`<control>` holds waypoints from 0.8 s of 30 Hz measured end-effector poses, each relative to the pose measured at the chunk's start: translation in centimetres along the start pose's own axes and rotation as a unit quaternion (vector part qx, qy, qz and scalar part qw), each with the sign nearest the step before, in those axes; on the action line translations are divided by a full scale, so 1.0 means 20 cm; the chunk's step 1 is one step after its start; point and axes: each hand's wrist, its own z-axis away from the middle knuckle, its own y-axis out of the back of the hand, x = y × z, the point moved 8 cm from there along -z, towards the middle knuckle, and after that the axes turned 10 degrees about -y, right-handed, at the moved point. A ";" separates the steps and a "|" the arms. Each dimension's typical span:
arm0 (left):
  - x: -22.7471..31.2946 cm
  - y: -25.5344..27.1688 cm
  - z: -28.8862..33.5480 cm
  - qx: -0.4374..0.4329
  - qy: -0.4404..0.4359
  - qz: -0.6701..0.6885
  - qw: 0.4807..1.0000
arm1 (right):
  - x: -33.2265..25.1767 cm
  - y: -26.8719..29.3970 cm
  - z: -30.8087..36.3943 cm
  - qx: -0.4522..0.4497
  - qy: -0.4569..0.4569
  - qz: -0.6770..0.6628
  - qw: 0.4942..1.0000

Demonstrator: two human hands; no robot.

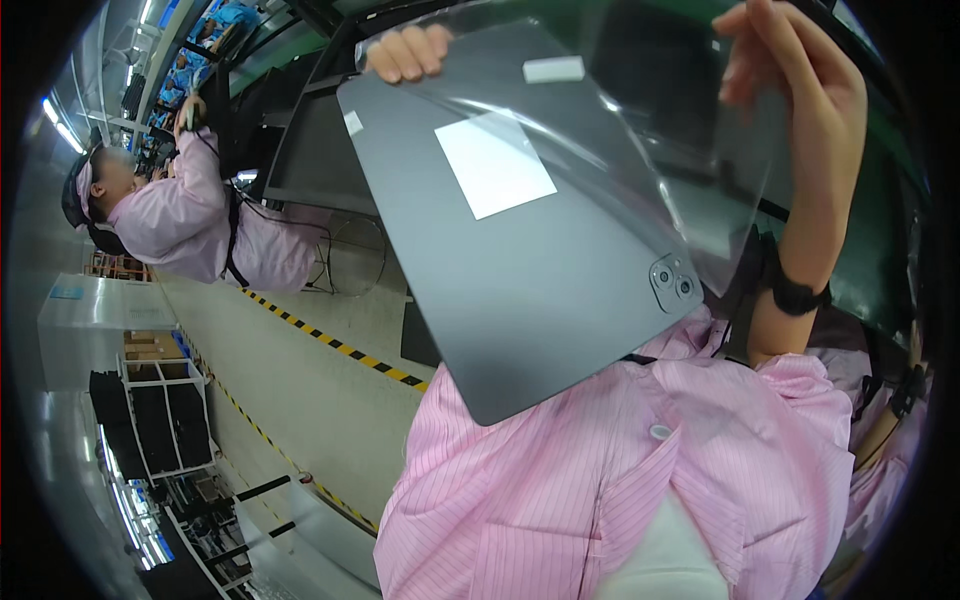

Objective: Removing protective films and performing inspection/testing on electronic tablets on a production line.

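A grey tablet is held up in front of me, tilted, its back showing a camera bump. My left hand grips its top left edge, with the fingers curled over it. A clear plastic film lies partly over the back and stands away from it on the right. The raised right hand has its fingers bent together at the film's far right side, pinching it. On the back are a white square label and a small white tab; another white strip sits near the top.
A dark workbench runs behind the tablet. To the left, a person in pink works at the line. Yellow-black tape marks the floor, and a white-framed rack stands farther off. Another pink sleeve is close at right.
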 end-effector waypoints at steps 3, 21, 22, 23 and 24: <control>0.01 -0.03 -0.05 0.056 0.010 0.112 0.992 | -0.07 0.01 0.05 -0.005 0.054 -0.011 0.998; 0.00 -0.38 -0.14 0.462 -0.154 0.752 -0.444 | -0.26 -0.07 0.49 -0.194 0.338 0.138 0.910; 0.02 -0.43 -0.11 0.460 -0.155 0.759 -0.434 | -0.26 -0.11 0.57 -0.160 0.366 0.087 0.913; 0.01 -0.53 -0.05 0.448 -0.136 0.781 -0.414 | -0.27 -0.18 0.68 -0.147 0.438 0.116 0.879; 0.01 -0.51 -0.06 0.439 -0.119 0.787 -0.417 | -0.27 -0.19 0.71 -0.143 0.437 0.126 0.879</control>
